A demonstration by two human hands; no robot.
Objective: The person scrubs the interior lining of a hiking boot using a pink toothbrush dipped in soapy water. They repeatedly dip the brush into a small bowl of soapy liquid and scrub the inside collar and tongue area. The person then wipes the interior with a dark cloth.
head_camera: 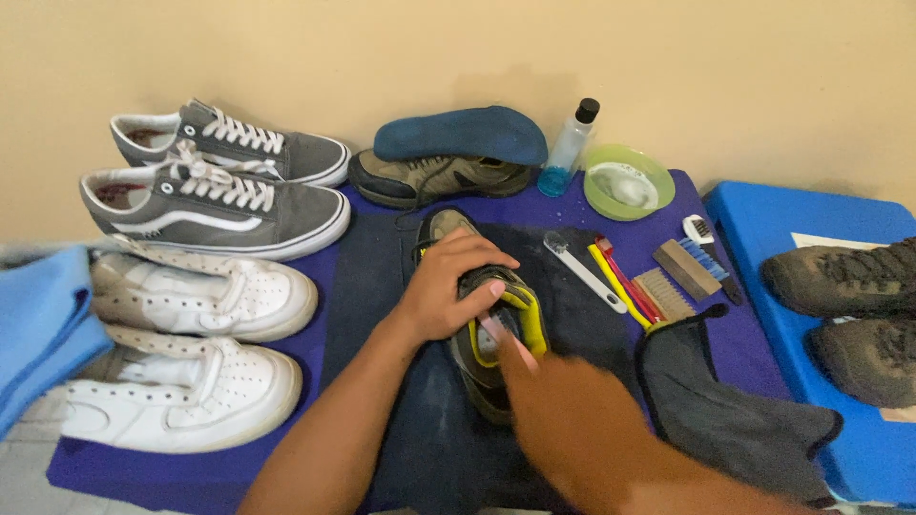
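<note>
A purple-blue mat [329, 272] covers most of the frame, and a dark towel [377, 286] lies over its middle. At the right edge sits a blue block [763, 215] bearing a pair of brown hiking shoes [844, 281]. Along the left side stand two white sneakers [205, 296], with two grey sneakers [239, 205] above them in the upper left, and a blue cloth [38, 319] at the far left edge. A dark grey cloth [725, 410] lies in the lower right. In the upper middle a blue insole [463, 133] rests on a brown shoe [429, 178]. In the centre of the frame, on the towel, lies the olive shoe with a yellow collar [496, 381]. The left hand [448, 286] lies over its upper, fingers curled and pressed together around it. The right hand [563, 405] is blurred just below and right of the collar; it appears to pinch a pale brush [504, 339] against the shoe's opening, though the finger pose cannot be told clearly. Right of the shoe lie several brushes [634, 281]. Above them are a green bowl [628, 181] and a small clear bottle [569, 148].
</note>
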